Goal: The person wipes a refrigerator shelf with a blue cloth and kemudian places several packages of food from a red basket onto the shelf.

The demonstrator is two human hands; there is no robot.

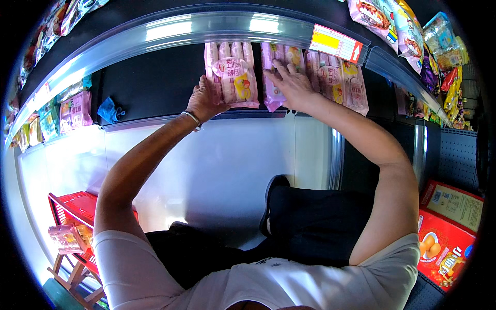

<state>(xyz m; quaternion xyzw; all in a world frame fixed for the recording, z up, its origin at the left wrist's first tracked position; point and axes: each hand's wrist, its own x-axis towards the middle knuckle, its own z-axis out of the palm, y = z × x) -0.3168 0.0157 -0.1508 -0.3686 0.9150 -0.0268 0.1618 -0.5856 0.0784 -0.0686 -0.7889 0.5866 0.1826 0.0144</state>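
My left hand [204, 101], with a bangle at the wrist, is cupped around the near left corner of a pink pack of snack rolls [232, 75]. Its fingers lie along the pack's left side and the thumb along the front edge. My right hand [291, 83] rests with spread fingers on a purple pack of snack rolls [272, 95], hiding part of it. Right of that hand, partly behind the forearm, lie more pink packs [329, 75]. All sit on a black shelf [155, 85], near its front edge.
Above runs a clear shelf-edge strip [221, 27] with a price label [336, 42]. A blue cloth [111, 110] lies left on the shelf. Lower left, a red basket [73, 209] holds packs and stands on a wooden stool [77, 275]. Red cartons [445, 248] sit lower right.
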